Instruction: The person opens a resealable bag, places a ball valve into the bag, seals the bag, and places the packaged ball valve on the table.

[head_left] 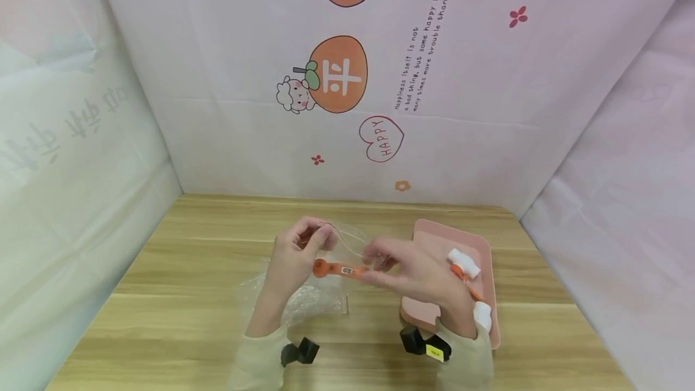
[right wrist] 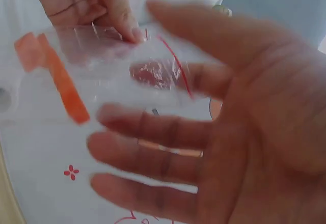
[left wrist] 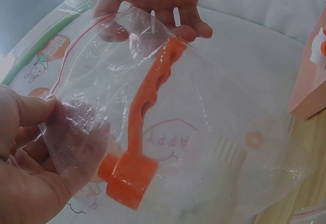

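Note:
My left hand (head_left: 290,255) pinches the edge of a clear zip bag (left wrist: 219,107) between thumb and fingers. Inside the bag lies an orange hammer-shaped piece (left wrist: 133,178) with a blocky head and a scalloped handle. A red zip line (right wrist: 175,63) runs along the bag's mouth. My right hand (head_left: 415,270) is at the bag's other side, its fingers spread and fairly straight. In the right wrist view its index finger shows through the film by the zip line; whether that finger is inside the bag or behind it, I cannot tell.
More clear plastic bags (head_left: 312,303) lie on the wooden table (head_left: 179,294) below the hands. To the right stands a pink tray (head_left: 491,276) holding orange pieces with white heads (head_left: 464,262). Printed cloth walls (head_left: 244,137) enclose the back and sides.

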A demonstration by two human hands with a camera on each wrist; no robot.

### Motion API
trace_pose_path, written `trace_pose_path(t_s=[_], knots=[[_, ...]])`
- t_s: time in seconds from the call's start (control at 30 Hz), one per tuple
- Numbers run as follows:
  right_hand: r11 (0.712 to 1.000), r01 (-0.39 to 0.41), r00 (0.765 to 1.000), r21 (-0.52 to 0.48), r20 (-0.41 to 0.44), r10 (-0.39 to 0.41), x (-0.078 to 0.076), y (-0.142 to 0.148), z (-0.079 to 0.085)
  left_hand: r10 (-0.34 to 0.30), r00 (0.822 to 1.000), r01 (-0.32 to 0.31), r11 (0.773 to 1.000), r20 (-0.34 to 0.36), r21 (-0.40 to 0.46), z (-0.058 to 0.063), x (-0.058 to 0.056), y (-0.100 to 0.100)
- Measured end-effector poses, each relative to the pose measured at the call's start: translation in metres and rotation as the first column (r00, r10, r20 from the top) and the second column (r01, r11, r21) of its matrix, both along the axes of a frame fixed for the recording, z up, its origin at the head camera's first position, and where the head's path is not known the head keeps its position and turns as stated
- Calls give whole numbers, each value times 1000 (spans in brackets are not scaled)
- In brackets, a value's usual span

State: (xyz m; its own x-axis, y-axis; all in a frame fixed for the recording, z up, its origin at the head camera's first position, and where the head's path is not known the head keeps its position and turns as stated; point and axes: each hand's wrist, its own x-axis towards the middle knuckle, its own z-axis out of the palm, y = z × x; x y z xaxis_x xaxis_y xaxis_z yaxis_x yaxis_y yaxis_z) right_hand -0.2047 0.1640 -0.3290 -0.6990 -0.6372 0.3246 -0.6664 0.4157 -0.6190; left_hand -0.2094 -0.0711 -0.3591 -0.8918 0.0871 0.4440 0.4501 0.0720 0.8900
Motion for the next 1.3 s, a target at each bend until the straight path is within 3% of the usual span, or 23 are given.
trace_pose_path(t_s=[0.17, 0.37, 0.6, 0.97, 1.13, 1.3], knots=[[990, 118, 982, -80, -139, -128, -6, 2, -1, -30, 999, 30, 999, -34, -19, -1, -1, -4], [977, 88, 964, -195, -229, -133, -11, 14, -1, -60, 995, 52, 995, -83, -89, -2, -2, -8], [963, 165, 958, -214, -199, -208, -6, 22, 0, -86, 982, 54, 981, -167, -185, -5, -3, -5], [955, 124, 968, -270, -178, -176, -11, 25, -1, -98, 947, 20, 969, -304, -248, 2, -4, -6], [956, 165, 974, -241, -113, -197, -10, 29, -2, -124, 931, 18, 955, -342, -296, 7, -8, -6], [962, 218, 969, -167, -81, -234, -9, 30, -3, -142, 926, 17, 941, -349, -337, 10, -8, -5]])
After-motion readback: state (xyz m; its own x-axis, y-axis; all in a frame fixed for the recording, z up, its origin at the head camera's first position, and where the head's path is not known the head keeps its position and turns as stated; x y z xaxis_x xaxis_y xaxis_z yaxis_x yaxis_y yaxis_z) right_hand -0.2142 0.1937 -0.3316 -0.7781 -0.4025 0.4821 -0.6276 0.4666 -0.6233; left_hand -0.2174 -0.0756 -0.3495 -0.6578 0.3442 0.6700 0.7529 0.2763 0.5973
